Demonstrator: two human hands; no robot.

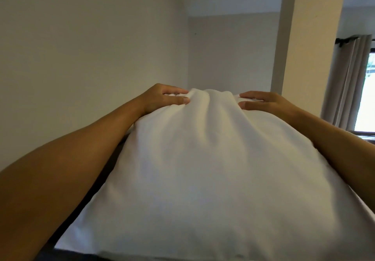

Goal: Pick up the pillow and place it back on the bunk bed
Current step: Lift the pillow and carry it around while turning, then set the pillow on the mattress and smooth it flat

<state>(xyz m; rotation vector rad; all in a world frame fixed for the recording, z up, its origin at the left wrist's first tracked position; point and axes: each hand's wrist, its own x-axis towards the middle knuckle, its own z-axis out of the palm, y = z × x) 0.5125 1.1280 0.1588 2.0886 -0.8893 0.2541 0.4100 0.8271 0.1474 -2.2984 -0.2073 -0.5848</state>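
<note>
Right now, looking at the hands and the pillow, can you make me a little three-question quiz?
1. True or false: both hands are touching the white pillow.
2. Which hand pinches a fold of the cloth between thumb and fingers? A) left hand B) right hand C) neither
3. Fill in: the grey curtain hangs on the ____ side of the picture, beside a bright window.

Key:
1. True. Each hand sits at one far corner of the pillow.
2. A. The left hand bunches the cloth; the right hand's fingers lie flatter on it.
3. Right.
</note>
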